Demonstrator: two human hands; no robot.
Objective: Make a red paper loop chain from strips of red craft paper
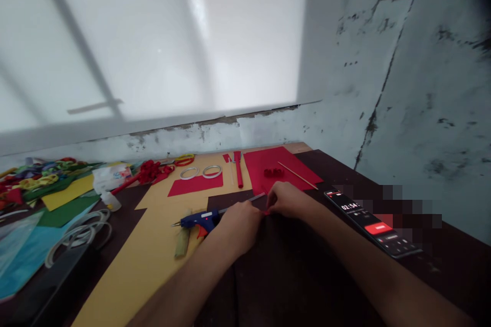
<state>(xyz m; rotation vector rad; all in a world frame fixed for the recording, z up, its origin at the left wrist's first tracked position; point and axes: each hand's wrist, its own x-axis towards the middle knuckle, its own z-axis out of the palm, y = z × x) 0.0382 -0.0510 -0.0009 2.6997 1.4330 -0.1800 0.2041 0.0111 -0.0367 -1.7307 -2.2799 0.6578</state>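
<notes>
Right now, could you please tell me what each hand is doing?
Left hand: closed on a small red paper piece.
Right hand: pinching the same red paper piece.

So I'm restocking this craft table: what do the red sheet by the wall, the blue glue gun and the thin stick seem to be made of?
The red sheet looks like matte craft paper or thin card: flat, with crisp cut edges and no shine. The blue glue gun seems to be moulded plastic with a slight gloss, its tip probably metal. The thin stick lying on the sheet looks like pale bare wood or bamboo, though it is too small to be sure.
</notes>
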